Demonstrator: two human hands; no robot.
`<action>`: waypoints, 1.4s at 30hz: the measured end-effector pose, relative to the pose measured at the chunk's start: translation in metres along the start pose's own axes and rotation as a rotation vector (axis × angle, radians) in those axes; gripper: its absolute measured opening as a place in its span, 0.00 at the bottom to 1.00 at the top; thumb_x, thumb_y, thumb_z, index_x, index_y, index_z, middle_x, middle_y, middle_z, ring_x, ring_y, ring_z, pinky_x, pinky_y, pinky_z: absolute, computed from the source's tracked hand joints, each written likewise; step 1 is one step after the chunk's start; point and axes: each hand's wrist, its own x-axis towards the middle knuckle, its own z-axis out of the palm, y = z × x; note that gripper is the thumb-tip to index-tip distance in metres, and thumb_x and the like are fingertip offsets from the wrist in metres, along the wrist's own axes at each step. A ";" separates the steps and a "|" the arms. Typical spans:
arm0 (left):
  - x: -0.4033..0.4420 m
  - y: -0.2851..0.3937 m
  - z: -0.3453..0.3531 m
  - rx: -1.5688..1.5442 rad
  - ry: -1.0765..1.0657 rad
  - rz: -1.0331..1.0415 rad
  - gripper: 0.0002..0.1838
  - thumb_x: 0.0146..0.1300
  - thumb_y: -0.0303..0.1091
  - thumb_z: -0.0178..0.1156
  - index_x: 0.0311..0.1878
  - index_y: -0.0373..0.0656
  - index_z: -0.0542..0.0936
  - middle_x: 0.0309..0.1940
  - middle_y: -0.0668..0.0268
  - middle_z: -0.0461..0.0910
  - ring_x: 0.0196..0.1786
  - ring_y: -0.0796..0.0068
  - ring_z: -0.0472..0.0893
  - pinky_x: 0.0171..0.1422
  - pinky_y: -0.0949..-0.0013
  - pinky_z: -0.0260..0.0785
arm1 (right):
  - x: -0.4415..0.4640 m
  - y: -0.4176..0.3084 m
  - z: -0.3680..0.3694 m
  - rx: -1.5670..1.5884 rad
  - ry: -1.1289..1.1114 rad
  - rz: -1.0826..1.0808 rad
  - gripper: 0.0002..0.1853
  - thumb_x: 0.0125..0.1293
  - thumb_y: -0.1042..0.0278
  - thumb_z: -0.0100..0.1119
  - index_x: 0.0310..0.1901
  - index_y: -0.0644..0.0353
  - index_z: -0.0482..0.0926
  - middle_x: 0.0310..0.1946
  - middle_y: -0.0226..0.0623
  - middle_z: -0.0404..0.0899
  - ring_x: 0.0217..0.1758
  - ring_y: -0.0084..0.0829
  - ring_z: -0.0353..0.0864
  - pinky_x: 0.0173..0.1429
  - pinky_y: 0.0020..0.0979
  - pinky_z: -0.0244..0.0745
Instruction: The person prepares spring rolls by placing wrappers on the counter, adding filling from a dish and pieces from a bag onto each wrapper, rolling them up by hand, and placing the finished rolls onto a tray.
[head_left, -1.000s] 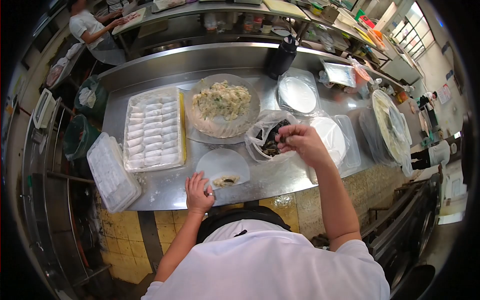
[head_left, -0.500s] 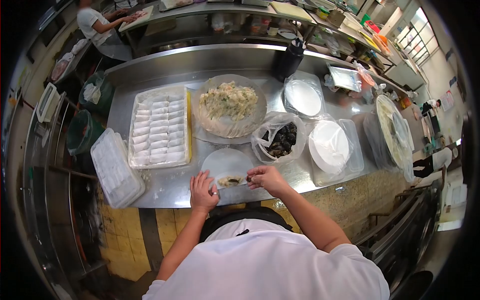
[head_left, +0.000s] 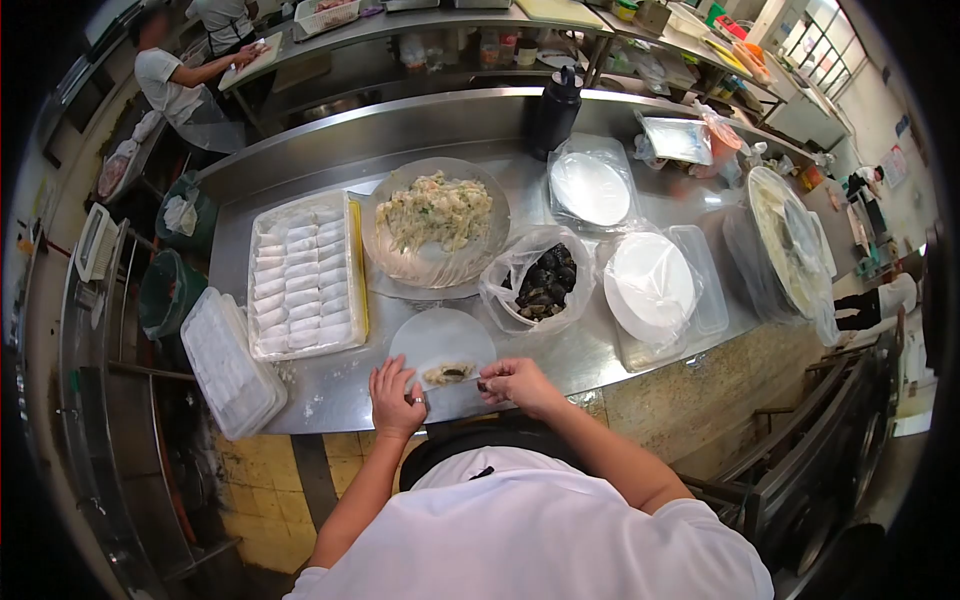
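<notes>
A round, thin white wrapper (head_left: 430, 332) lies flat at the table's near edge. On its near part rests a small mound of pale filling (head_left: 437, 376) with a dark piece on top. My left hand (head_left: 398, 395) lies at the wrapper's left edge, fingers stretched out and holding nothing. Just right of the filling, my right hand (head_left: 518, 386) pinches a small dark piece (head_left: 482, 385). Behind it stands a plastic-lined bowl of glossy dark pieces (head_left: 545, 280). A round dish (head_left: 410, 265) carries a large heap of pale, green-flecked filling (head_left: 440, 212).
A tray (head_left: 256, 345) of white rolls (head_left: 300, 280) stands left, beside a lidded container (head_left: 230, 360). Bagged stacks of white rounds (head_left: 650, 285) (head_left: 590, 190) are at right. A dark bottle (head_left: 557, 115) stands at the back. Another person (head_left: 170, 85) works at the far left counter.
The view has shifted, so the table's things appear slightly further left. My right hand still pinches the dark piece beside the filling; my left hand stays at the wrapper's edge.
</notes>
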 end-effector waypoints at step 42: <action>0.002 -0.004 -0.003 -0.179 0.063 -0.071 0.20 0.63 0.33 0.69 0.59 0.44 0.85 0.72 0.58 0.82 0.79 0.51 0.75 0.88 0.38 0.57 | 0.037 -0.032 0.042 -1.084 0.138 -0.620 0.13 0.66 0.74 0.66 0.48 0.61 0.94 0.45 0.54 0.90 0.45 0.57 0.90 0.55 0.49 0.85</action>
